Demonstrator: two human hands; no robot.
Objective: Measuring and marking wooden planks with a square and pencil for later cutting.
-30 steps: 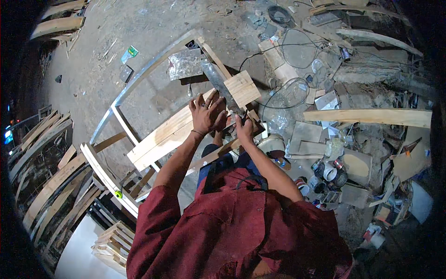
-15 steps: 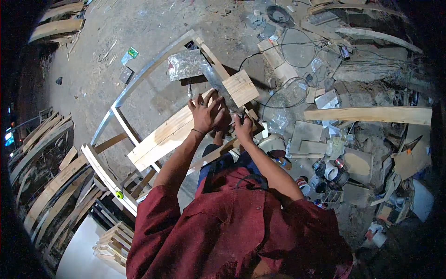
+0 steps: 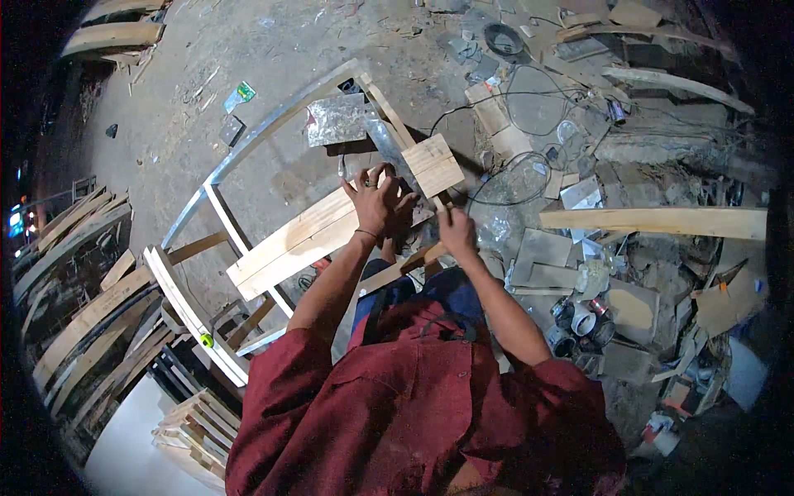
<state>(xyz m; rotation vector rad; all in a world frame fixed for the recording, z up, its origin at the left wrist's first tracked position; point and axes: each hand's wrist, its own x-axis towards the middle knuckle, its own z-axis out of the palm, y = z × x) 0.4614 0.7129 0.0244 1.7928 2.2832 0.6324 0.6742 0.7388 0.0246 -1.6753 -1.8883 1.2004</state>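
My left hand [image 3: 379, 205] lies over the far right end of a pale two-strip wooden board [image 3: 298, 240], its bent fingers spread apart. To its right, my right hand [image 3: 457, 233] is closed in a fist, slightly smeared. What the fist holds is too unclear to name. Just beyond both hands, a short pale wooden block [image 3: 433, 165] sits across a narrow wooden strip [image 3: 387, 110]. The board rests across a curved wooden frame [image 3: 269, 124], with a white crossbar [image 3: 227, 217] passing under it.
A worn, pale-topped box-like piece [image 3: 337, 121] stands inside the frame's far corner. Curved timbers [image 3: 91, 318] are stacked at left. At right lie a long plank [image 3: 653, 221], cans [image 3: 583, 321], scraps and looping black cable [image 3: 504, 194]. A green packet [image 3: 241, 97] lies on the floor.
My right hand has moved right and nearer to me, away from my left hand. My left hand stays on the board's end. The whole view has shifted slightly.
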